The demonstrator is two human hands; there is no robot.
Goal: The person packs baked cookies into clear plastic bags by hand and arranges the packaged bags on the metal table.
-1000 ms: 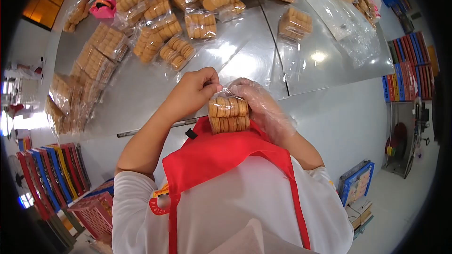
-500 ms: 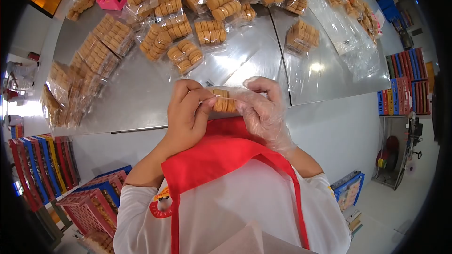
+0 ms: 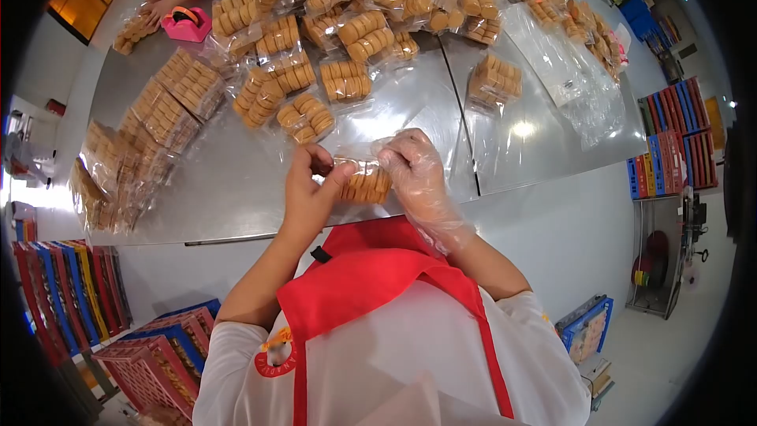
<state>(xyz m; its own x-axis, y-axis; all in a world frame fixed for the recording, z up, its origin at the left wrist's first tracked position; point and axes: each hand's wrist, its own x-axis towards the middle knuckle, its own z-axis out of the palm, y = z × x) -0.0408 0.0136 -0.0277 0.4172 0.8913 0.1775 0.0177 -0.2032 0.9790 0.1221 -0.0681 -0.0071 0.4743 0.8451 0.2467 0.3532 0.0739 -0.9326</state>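
Cookie pack (image 3: 364,177) is held at near edge of tabletop (image 3: 236,193), clamped between bare left hand (image 3: 305,196) and gloved right hand (image 3: 418,179); cookies (image 3: 367,192) may be cracked by too strong squeeze.

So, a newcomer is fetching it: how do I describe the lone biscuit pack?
On the metal table, find the dark seam running down from the big pile. Just right of it, before the flat clear bags, is the pack. Unlike the heaped packs, it sits alone.
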